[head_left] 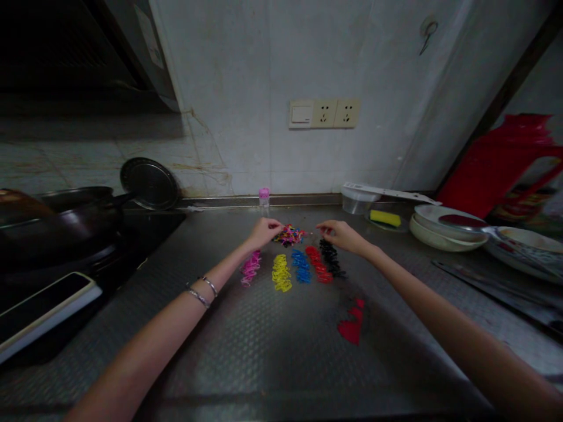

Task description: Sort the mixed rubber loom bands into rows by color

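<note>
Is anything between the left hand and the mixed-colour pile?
Nothing visible: the left hand is at the left edge of the mixed-colour pile; the yellow row lies nearer the camera, off that path.

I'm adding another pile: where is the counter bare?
Bare counter: in front of the yellow pile, between the left forearm and red patch; also between the right forearm and sponge. Crowded: around the mixed pile, between left hand and right hand, and among the bowls.

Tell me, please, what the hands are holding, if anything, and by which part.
It cannot be told: the left hand is at the mixed pile, the right hand by the black bands, with fine details unclear.
</note>
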